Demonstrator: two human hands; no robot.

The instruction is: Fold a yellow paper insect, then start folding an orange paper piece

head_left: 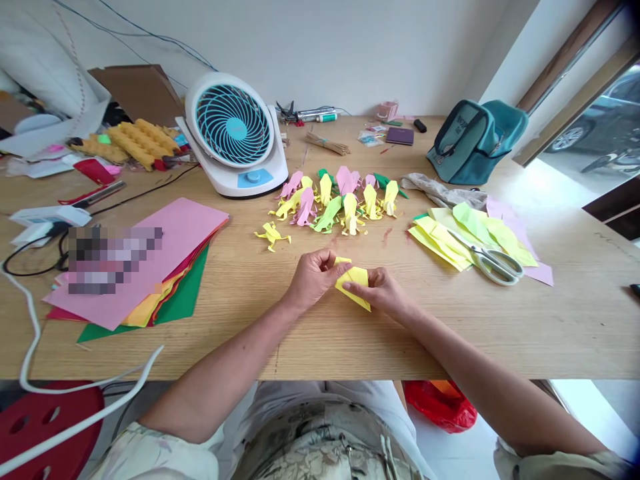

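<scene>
The left hand point(313, 277) and right hand point(383, 293) both pinch a partly folded yellow paper piece point(354, 283) on the wooden bench point(500, 333); uneven finger pressure could skew its crease.

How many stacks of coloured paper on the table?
2. One pink-topped stack at left; one yellow-green pile at right, under the scissors. The yellow sheet being held isn't counted; clutter may hide more.

A pale wooden worktop point(500, 327) is set against a plain white wall point(350, 47) on the far side. Daylight is admitted through a window point(600, 127) at the far right. A red stool point(45, 420) is seen at the near left.
</scene>
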